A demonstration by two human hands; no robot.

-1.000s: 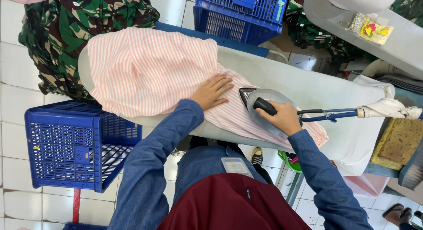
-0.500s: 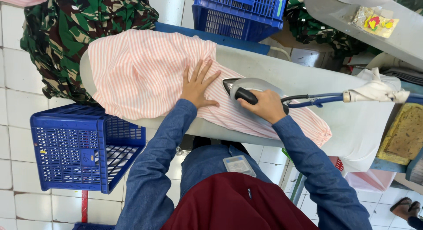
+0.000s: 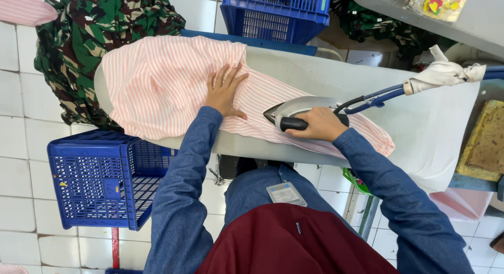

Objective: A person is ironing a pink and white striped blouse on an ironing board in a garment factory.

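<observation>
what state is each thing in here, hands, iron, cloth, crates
left hand: flat, fingers spread, pressing the striped cloth
right hand: closed on the iron's handle
iron: soleplate down on the cloth, cord attached
striped cloth: spread over the ironing board, partly bunched at the end
ironing board: bare at the right side
near blue crate: upright, looks empty
camouflage garment: heaped on the floor

the left hand (image 3: 224,93) lies flat with spread fingers on the pink striped cloth (image 3: 163,82) over the ironing board (image 3: 420,111), while the right hand (image 3: 320,124) closes its grip around the black handle of the grey iron (image 3: 296,108) just beside it.
</observation>
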